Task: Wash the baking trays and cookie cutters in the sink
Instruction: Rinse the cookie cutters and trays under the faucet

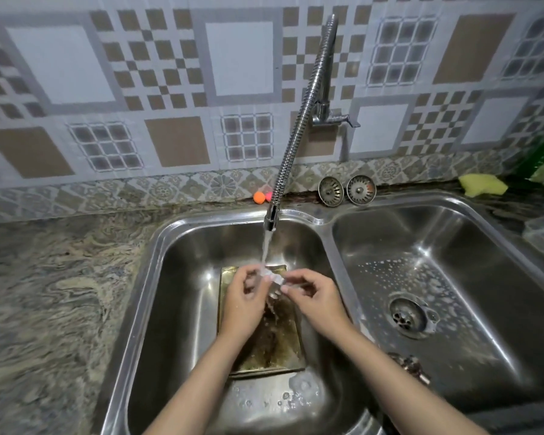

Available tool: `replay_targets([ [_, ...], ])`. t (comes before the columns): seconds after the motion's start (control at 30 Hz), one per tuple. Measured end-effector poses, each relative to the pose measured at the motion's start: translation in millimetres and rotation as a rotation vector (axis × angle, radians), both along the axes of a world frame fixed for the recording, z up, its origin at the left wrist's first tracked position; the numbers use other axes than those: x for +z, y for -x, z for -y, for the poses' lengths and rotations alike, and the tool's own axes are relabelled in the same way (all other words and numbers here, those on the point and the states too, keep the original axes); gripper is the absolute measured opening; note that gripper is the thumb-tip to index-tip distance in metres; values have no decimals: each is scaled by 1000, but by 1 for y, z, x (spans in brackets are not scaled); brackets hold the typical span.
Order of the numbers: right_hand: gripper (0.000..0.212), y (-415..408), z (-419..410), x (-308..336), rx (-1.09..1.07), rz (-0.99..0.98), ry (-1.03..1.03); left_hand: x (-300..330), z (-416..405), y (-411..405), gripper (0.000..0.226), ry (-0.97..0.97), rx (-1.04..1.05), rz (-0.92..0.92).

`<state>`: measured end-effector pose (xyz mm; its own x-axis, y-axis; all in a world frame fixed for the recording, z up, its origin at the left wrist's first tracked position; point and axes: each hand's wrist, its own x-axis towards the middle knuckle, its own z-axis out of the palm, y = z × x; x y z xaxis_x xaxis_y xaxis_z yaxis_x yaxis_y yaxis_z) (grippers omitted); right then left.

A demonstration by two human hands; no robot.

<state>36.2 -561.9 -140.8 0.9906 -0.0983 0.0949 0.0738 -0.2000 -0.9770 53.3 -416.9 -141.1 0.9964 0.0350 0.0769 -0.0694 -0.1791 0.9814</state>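
Under the running tap point(299, 120), over the left basin of the double sink point(157, 277), both hands are at work: the left hand point(242, 304) and the right hand point(316, 301) meet in the stream, fingers curled in, pinching a small pale object point(272, 275) between them. It is probably one of the cookie cutters, though the water blurs it too much to be sure. So each grip is closed down small, fingertips only, on that one piece, and it sits right where the water lands. Below the hands, flat on the floor of the left basin, lies a baking tray point(264, 343), and it looks far from clean: dark brown residue streaks its middle and water pools over it. Suds sit near the front of this basin, just near of the tray. Over in the right basin there is foam speckled across the floor around the drain point(408, 315), and a small dark item point(410, 365) rests on the near part of the divider, which I cannot identify. Two strainer plugs point(346, 190) stand against the far wall, and a yellow sponge point(482, 184) waits on the surface at far right, untouched. My read: early to middling, one small piece being rinsed, the tray in view not yet scrubbed, and no washed pieces on show anywhere.
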Motion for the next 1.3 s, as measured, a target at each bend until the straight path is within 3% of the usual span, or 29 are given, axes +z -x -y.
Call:
replay_targets([
  [0.3, 21, -12, -1, 1, 3, 9, 24, 0, -9, 0, 13, 38, 32, -2],
  [0.8, 20, -19, -8, -1, -2, -38, -97, 3, -14, 2, 15, 214, 64, -216],
  [1.3, 18, -28, 7, -12, -86, -140, -82, 8, -6, -11, 14, 169, 11, -307],
])
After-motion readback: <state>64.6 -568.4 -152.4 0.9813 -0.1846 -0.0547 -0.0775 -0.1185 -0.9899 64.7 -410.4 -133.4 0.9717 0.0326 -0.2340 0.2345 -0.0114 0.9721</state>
